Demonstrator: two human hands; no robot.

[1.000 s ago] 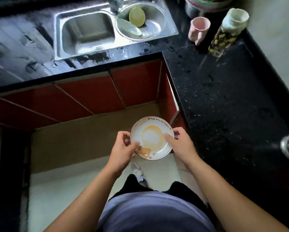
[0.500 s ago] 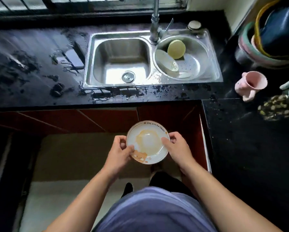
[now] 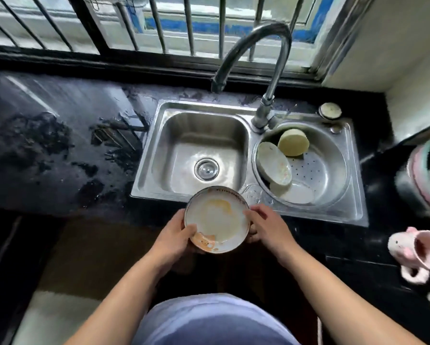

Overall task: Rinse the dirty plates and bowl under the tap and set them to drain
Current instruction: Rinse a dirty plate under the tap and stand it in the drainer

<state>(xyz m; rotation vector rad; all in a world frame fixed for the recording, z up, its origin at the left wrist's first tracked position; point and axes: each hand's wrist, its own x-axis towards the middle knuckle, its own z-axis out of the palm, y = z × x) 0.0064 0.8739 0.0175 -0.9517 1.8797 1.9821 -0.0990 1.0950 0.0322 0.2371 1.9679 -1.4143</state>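
I hold a small white plate point(image 3: 217, 220) with orange stains and a dark lettered rim, level, just at the front edge of the steel sink point(image 3: 159, 155). My left hand point(image 3: 175, 236) grips its left rim and my right hand point(image 3: 266, 226) its right rim. The curved tap point(image 3: 266, 70) arches over the left basin with its spout toward the left; no water is visible. In the round right-hand drain basin point(image 3: 333, 170) lean a white plate point(image 3: 273, 163), a pale green bowl point(image 3: 293, 142) and another white dish point(image 3: 297, 194).
Wet black countertop point(image 3: 59, 145) runs left of the sink and along the right side. A pink pig-shaped mug point(image 3: 418, 252) stands on the right counter, with stacked bowls point(image 3: 428, 175) behind it. A barred window point(image 3: 159, 23) sits behind the tap.
I have stepped up to the sink; the plate in both hands has come forward from over the floor to the sink's front edge. The view has swung to face the tap.
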